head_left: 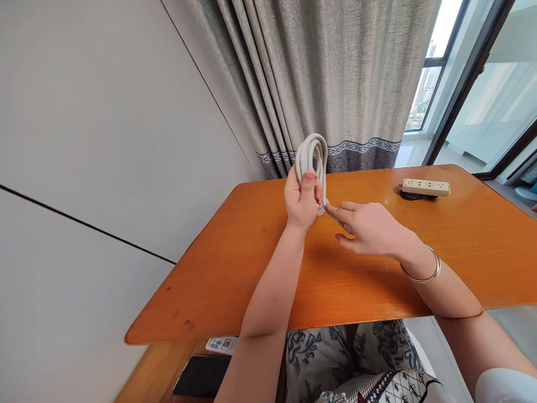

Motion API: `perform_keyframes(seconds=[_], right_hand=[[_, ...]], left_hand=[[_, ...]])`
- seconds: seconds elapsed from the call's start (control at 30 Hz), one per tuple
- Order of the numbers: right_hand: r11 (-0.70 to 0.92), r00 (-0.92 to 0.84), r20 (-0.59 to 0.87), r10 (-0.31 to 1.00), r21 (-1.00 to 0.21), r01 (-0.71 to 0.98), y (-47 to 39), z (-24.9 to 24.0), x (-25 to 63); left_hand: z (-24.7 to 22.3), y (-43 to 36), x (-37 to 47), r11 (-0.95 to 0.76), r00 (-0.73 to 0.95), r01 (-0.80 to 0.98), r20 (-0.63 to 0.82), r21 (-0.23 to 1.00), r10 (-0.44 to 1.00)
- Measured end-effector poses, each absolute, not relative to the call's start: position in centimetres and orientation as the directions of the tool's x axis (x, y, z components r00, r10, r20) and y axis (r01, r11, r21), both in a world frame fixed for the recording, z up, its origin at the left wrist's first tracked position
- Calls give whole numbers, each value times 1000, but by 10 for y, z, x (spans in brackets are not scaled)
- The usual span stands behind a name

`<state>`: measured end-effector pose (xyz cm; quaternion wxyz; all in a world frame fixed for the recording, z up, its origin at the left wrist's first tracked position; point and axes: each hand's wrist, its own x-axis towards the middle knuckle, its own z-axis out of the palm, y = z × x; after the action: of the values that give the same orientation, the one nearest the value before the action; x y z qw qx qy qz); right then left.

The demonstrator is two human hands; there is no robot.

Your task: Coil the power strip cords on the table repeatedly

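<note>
A coiled white cable (311,152) stands upright above the table, with its loops bunched together. My left hand (302,196) is closed round the lower part of the coil, the thumb pressed across the front. Just to the right is my right hand (371,228), its fingers stretched toward the coil and its thumb apart. The index fingertip is at the lower edge of the cable, by a small pale tag-like piece. Something small and greyish shows beneath the right fingers; I cannot make out what it is.
An orange-brown wooden table (251,268) lies under both hands. A beige power strip (425,187) with a dark cord rests at its back right. Grey curtains (348,73) hang behind. Below the left front edge lie a black phone-like slab (201,376) and a white printed item (221,345).
</note>
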<state>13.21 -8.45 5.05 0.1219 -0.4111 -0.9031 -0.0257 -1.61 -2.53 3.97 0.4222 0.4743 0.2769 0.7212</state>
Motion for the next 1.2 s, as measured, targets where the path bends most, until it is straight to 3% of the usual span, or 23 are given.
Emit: perform_keyframes(seconds=[0.13,0.3,0.4,0.53,0.67,0.77,0.83,0.9,0.97,1.07,1.2], right_hand=[[742,-628,403,665,-263,617,-89,53,140],[701,-378,591,713,-585,407,-82,47,139],[700,-235,660,713,-658,277,-78,48,139],[706,-237,674,700,-703,87,-65,48,147],[708,15,732,681,-665,237,-35,37,157],[581,84,620,780,-767,270,-11,24,160],[409,-44,407,913,-904,126,1,16,159],[202,-199,203,959,-979,-22,8,10,154],[73,-234,103,967,-988,-134,12,6,148],[-8,-150,31,988,-968,-252,13,2,141],[-43,-113,-11,994,-958,-283,14,-1,139]], left_hand=[[33,-29,-9,-426,-12,-383,456,820,890],[24,-27,-5,-412,53,-396,468,821,882],[17,-25,2,-395,113,-341,454,853,884],[14,-23,13,-241,153,-412,328,879,932],[25,-21,11,38,192,-565,87,824,977],[36,-22,4,205,282,-596,-37,776,959],[40,-22,1,254,317,-606,-64,754,946],[41,-22,-1,265,327,-623,-62,736,943],[41,-22,-3,270,333,-644,-56,715,941],[41,-23,-3,287,358,-656,-46,698,932],[42,-24,1,300,366,-646,-61,702,929]])
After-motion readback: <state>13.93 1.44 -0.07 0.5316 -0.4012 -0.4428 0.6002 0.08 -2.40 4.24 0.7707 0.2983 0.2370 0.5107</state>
